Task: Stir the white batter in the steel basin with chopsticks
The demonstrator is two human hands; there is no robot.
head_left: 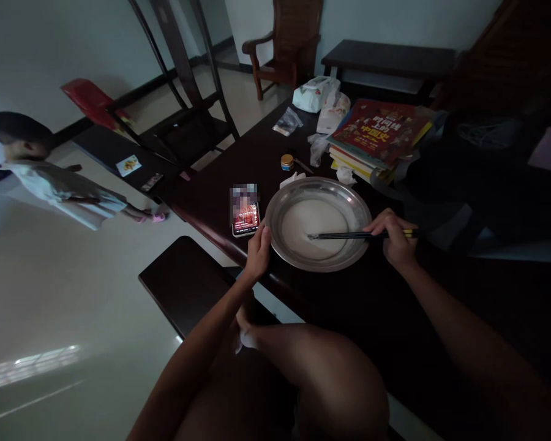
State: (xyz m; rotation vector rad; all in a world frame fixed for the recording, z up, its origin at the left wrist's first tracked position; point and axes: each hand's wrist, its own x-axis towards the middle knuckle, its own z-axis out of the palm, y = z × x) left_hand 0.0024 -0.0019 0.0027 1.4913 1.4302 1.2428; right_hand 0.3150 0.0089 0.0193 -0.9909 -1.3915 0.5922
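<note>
A wide metal basin [362, 205] stands on the dark table, with a whitish liquid [310, 217] inside it. My left hand [258, 250] grips the basin's left rim, its thumb on the near side. In my right hand [397, 237] is a pair of dark chopsticks [344, 235] with gold-coloured ends. Their tips dip into the liquid near the middle of the basin. Just left of the basin lies a phone [245, 211] with its screen lit, partly blurred.
Behind the basin are a small gold-lidded jar [287, 162], crumpled tissue [346, 176], plastic bags [334, 112] and a stack of books [379, 135]. A dark bench [183, 278] stands by the table's left edge. Another person [59, 177] stands at the far left, near a low table.
</note>
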